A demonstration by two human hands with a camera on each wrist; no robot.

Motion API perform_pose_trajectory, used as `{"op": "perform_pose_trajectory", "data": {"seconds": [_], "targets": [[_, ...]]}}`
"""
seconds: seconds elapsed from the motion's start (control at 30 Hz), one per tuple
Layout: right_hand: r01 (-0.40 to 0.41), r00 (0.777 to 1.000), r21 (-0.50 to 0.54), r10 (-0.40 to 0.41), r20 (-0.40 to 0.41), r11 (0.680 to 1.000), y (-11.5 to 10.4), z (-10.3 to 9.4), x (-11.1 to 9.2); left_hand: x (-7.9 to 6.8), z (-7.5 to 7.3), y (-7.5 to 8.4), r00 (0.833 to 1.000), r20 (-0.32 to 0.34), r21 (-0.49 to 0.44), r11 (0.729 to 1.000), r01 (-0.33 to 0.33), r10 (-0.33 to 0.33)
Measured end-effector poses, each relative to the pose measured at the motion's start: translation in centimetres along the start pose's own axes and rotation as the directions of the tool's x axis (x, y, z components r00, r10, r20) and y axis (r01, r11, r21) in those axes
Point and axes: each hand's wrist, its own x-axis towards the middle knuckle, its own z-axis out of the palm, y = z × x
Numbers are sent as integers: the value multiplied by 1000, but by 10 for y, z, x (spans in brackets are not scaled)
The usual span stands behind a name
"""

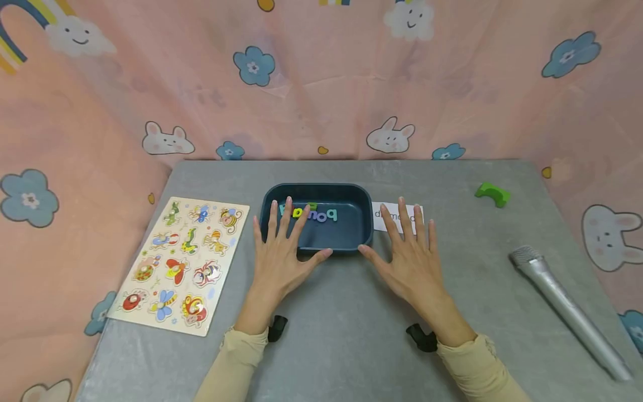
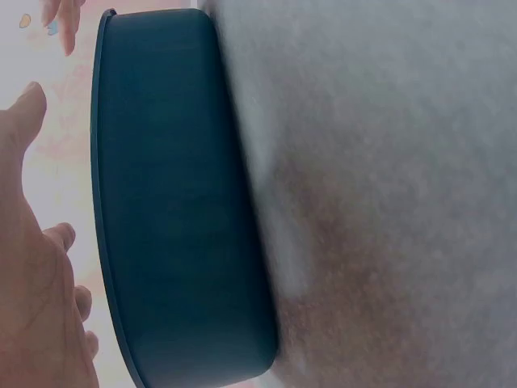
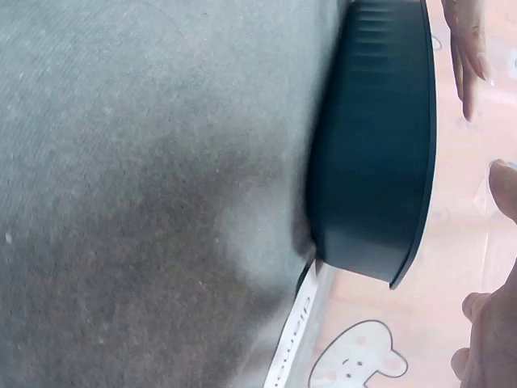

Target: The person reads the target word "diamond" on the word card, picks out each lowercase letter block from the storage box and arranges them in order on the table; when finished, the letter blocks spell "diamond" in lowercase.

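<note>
A dark teal tray [image 1: 356, 223] sits near the middle of the table; its outer wall [image 2: 170, 194] fills much of the left wrist view. Inside it lies a row of several small colored letters [image 1: 321, 215], partly hidden by fingers. My left hand [image 1: 281, 259] hovers with fingers spread over the tray's left part, holding nothing. Spread the same way, my right hand [image 1: 409, 262] is at the tray's right side, its thumb near the front right corner. Beneath its fingers is a white card [image 1: 379, 222] with printed letters, partly covered; the card [image 3: 292, 343] also shows in the right wrist view.
To the left lies a wooden board [image 1: 228, 223] with several colorful insect and animal pieces. A green arch-shaped piece [image 1: 493, 194] rests at the back right. A silver microphone [image 1: 567, 312] lies along the right side. Behind the table [image 1: 346, 335] hangs a pink patterned cloth [image 1: 321, 100].
</note>
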Motion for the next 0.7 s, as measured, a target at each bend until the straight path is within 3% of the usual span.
{"op": "perform_pose_trajectory", "data": {"seconds": [0.5, 0.7], "targets": [[-10, 1000, -4, 10, 23, 1000, -1, 1, 5, -3, -4, -5, 1000, 10, -10, 1000, 30, -30], [63, 997, 34, -64, 35, 997, -13, 3, 15, 1, -7, -15, 998, -18, -75, 995, 61, -63]]}}
